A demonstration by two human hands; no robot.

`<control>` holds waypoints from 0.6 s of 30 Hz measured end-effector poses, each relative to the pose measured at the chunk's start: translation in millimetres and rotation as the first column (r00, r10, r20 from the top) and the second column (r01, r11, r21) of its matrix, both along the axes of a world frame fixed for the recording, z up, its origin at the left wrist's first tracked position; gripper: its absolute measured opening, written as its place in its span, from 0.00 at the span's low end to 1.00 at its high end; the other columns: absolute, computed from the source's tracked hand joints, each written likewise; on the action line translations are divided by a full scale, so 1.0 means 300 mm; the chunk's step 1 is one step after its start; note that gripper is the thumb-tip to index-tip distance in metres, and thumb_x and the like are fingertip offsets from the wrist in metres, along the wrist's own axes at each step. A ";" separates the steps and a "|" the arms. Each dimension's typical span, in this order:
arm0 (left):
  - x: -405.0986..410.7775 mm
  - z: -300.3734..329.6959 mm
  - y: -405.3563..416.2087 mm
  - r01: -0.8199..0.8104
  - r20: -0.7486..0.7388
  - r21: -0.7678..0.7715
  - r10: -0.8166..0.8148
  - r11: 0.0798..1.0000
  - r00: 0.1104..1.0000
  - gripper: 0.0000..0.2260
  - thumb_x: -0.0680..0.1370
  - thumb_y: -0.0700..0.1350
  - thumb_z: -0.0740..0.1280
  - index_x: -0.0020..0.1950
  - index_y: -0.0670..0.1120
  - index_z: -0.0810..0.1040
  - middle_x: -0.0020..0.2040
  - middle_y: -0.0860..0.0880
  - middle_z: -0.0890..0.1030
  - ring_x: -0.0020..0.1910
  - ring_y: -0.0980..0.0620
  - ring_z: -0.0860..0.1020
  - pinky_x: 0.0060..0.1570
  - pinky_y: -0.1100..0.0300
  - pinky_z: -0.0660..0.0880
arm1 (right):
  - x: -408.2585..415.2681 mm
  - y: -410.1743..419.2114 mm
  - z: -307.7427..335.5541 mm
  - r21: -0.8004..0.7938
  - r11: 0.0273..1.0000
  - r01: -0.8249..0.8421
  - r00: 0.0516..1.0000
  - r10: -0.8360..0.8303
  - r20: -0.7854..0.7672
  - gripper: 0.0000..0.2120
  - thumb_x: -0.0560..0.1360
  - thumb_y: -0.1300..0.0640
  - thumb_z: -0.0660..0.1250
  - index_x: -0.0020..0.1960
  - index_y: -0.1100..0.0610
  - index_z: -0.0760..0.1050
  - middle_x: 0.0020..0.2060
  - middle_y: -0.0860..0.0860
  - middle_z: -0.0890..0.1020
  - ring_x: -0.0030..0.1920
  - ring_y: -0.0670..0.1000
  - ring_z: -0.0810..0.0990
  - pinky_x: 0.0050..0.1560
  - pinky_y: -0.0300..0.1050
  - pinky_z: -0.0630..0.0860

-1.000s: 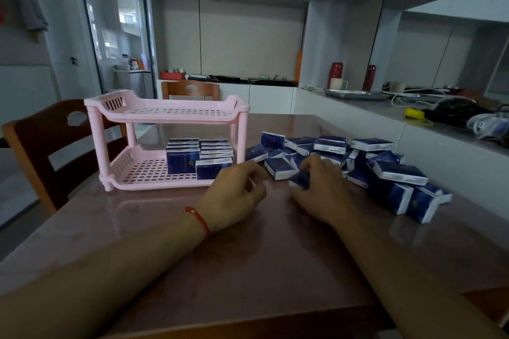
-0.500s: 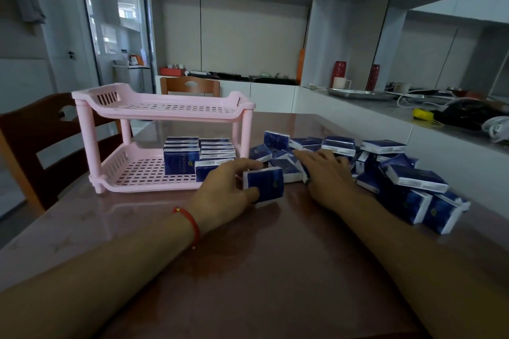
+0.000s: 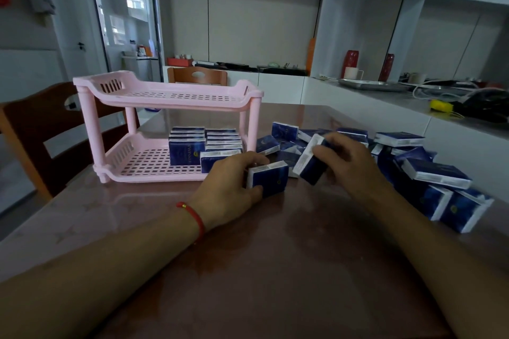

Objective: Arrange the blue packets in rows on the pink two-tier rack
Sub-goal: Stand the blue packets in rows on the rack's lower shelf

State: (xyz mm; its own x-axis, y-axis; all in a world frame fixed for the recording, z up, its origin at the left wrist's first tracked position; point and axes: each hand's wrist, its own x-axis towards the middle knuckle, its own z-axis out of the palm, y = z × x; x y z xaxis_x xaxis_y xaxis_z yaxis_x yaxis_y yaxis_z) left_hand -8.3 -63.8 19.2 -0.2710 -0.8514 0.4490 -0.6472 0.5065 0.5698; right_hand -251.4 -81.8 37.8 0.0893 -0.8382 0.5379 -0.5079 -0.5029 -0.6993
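Gripping one blue packet (image 3: 268, 178) upright on the brown counter (image 3: 275, 270), the left hand (image 3: 228, 187) readied it for the pink plastic two-tier rack (image 3: 168, 103) just beside, while the right hand (image 3: 345, 164) pinched another tilted packet (image 3: 309, 161).

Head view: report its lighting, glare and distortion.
Head view: dim indoors, with daylight from the far doorway; soft sheen on the brown table; wide-angle bending toward the edges; the packet gripped by the right hand looks slightly blurred, the one in the left hand sharper.
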 end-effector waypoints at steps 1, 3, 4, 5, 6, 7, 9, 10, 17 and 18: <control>0.001 0.000 0.001 0.000 0.011 -0.002 0.000 1.000 1.000 0.22 0.74 0.40 0.74 0.66 0.52 0.77 0.63 0.54 0.80 0.56 0.61 0.74 0.59 0.68 0.70 | -0.005 0.011 0.002 0.053 0.997 -0.053 0.997 0.050 0.053 0.08 0.81 0.51 0.65 0.44 0.51 0.77 0.36 0.50 0.79 0.34 0.50 0.76 0.35 0.49 0.73; 0.002 0.001 0.002 -0.006 0.019 -0.012 0.006 1.000 1.000 0.22 0.74 0.42 0.75 0.66 0.53 0.77 0.62 0.54 0.81 0.55 0.62 0.75 0.57 0.70 0.69 | -0.016 0.022 0.003 0.138 0.982 -0.129 0.991 0.122 0.059 0.12 0.82 0.50 0.63 0.43 0.54 0.76 0.31 0.51 0.79 0.30 0.54 0.75 0.31 0.49 0.70; 0.003 0.003 0.004 -0.007 0.017 -0.006 0.007 1.000 1.000 0.22 0.74 0.42 0.75 0.66 0.54 0.77 0.62 0.54 0.81 0.54 0.62 0.75 0.56 0.70 0.69 | -0.016 0.027 0.003 0.166 0.977 -0.137 0.991 0.135 0.024 0.13 0.82 0.48 0.63 0.45 0.55 0.77 0.31 0.50 0.81 0.30 0.55 0.75 0.30 0.47 0.70; 0.003 0.005 0.007 -0.003 0.011 0.010 0.003 1.000 1.000 0.22 0.73 0.42 0.75 0.66 0.55 0.77 0.61 0.54 0.81 0.54 0.61 0.75 0.57 0.70 0.69 | -0.012 0.027 -0.002 0.186 0.974 -0.132 0.990 0.139 -0.027 0.13 0.81 0.46 0.63 0.47 0.54 0.78 0.33 0.49 0.82 0.29 0.54 0.77 0.29 0.44 0.71; 0.003 0.006 0.009 0.007 0.002 0.033 -0.007 0.999 1.000 0.23 0.73 0.42 0.74 0.66 0.55 0.77 0.61 0.54 0.81 0.55 0.61 0.76 0.57 0.69 0.69 | -0.004 0.027 -0.008 0.210 0.971 -0.110 0.989 0.128 -0.073 0.14 0.80 0.43 0.64 0.48 0.53 0.79 0.34 0.48 0.83 0.28 0.54 0.78 0.29 0.41 0.72; 0.002 0.007 0.011 0.022 -0.007 0.058 -0.021 0.998 1.000 0.24 0.73 0.41 0.74 0.66 0.55 0.76 0.61 0.54 0.81 0.56 0.60 0.76 0.57 0.68 0.70 | 0.006 0.027 -0.015 0.231 0.969 -0.085 0.987 0.114 -0.116 0.15 0.79 0.41 0.64 0.49 0.52 0.78 0.36 0.48 0.84 0.27 0.53 0.78 0.29 0.39 0.73; -0.003 0.010 0.015 0.051 -0.033 0.102 -0.047 0.994 0.998 0.25 0.72 0.40 0.74 0.66 0.55 0.75 0.61 0.55 0.80 0.56 0.59 0.78 0.57 0.67 0.72 | 0.022 0.020 -0.029 0.240 0.971 -0.019 0.981 0.065 -0.184 0.17 0.77 0.37 0.63 0.49 0.51 0.77 0.39 0.51 0.85 0.25 0.50 0.78 0.28 0.38 0.74; -0.008 0.010 0.017 0.063 -0.052 0.119 -0.057 0.991 0.997 0.24 0.71 0.40 0.74 0.66 0.55 0.75 0.60 0.55 0.81 0.55 0.58 0.79 0.57 0.66 0.74 | 0.030 0.021 -0.030 0.224 0.975 0.008 0.978 0.038 -0.204 0.17 0.77 0.37 0.63 0.49 0.51 0.77 0.40 0.51 0.85 0.24 0.48 0.77 0.28 0.38 0.74; -0.041 -0.018 0.022 0.058 -0.035 0.033 -0.057 0.998 0.998 0.27 0.70 0.53 0.78 0.64 0.52 0.70 0.56 0.56 0.79 0.52 0.57 0.80 0.47 0.73 0.75 | 0.084 0.042 -0.039 0.110 0.994 0.012 0.959 0.019 -0.283 0.17 0.77 0.35 0.61 0.51 0.49 0.71 0.34 0.51 0.84 0.23 0.45 0.78 0.28 0.42 0.75; -0.034 -0.019 0.017 0.053 -0.044 0.023 -0.052 0.998 0.998 0.27 0.70 0.51 0.78 0.64 0.52 0.70 0.56 0.56 0.79 0.52 0.57 0.80 0.46 0.75 0.74 | 0.084 0.038 -0.040 0.098 0.995 0.022 0.951 0.010 -0.308 0.17 0.77 0.34 0.62 0.51 0.48 0.71 0.36 0.50 0.85 0.25 0.43 0.78 0.30 0.41 0.76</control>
State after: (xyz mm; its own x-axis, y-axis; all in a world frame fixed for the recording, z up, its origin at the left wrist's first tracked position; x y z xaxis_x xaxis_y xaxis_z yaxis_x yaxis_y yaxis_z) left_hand -18.5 -58.9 13.5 -0.2961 -0.8473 0.4409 -0.5942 0.5248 0.6095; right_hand -226.2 -70.2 25.8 0.2321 -0.8868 0.3995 -0.7089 -0.4355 -0.5548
